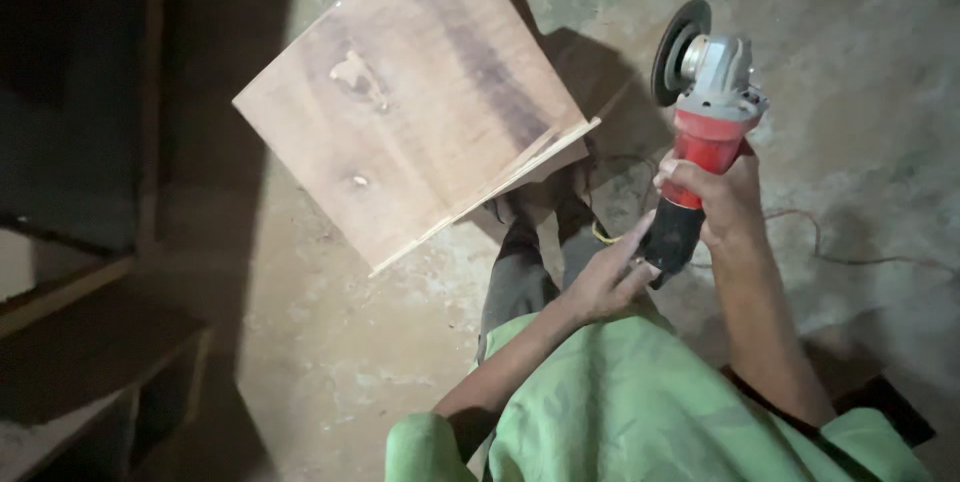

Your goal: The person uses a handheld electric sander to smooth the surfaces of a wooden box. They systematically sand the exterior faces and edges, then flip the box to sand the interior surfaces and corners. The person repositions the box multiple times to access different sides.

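Observation:
My right hand grips the red and black body of an angle grinder, held upright with its grey head and dark disc pointing away from me. My left hand touches the black rear end of the grinder with its fingers stretched out. A square brown plywood board stands tilted just left of the grinder, its lower edge near my leg. The disc is apart from the board.
The floor is rough grey concrete. A thin cord trails over it to the right. Dark wooden shelving stands at the left, in shadow. My green shirt and dark trousers fill the lower middle.

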